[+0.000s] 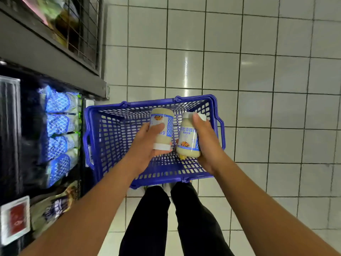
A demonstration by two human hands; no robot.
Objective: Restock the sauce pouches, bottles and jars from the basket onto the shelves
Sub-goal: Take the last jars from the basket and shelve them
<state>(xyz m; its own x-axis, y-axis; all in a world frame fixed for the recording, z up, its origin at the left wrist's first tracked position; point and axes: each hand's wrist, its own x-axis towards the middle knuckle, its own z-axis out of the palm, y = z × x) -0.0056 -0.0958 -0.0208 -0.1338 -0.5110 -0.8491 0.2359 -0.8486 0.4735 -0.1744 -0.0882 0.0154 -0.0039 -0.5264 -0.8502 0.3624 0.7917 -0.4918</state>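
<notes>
Over the basket (103, 111) the left hand (145, 146) grips one bottle (164, 124), the right hand (207, 143) a second bottle (187, 141); the shelf (55, 58) lies left, nearer the left hand.

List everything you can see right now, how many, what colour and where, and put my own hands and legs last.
left bottle: one, cream with white cap and blue-white label, over the basket
right bottle: one, same colours, over the basket
basket: one, blue, on the floor beside the shelves
pouches: four visible, blue and white, in a row on the left shelf
shelves: grey, along the left edge
price label: one, red and white, bottom left, blurred
floor tiles: many, white
legs: two, black trousers, behind the basket
left hand: grips the left bottle
right hand: grips the right bottle
</notes>
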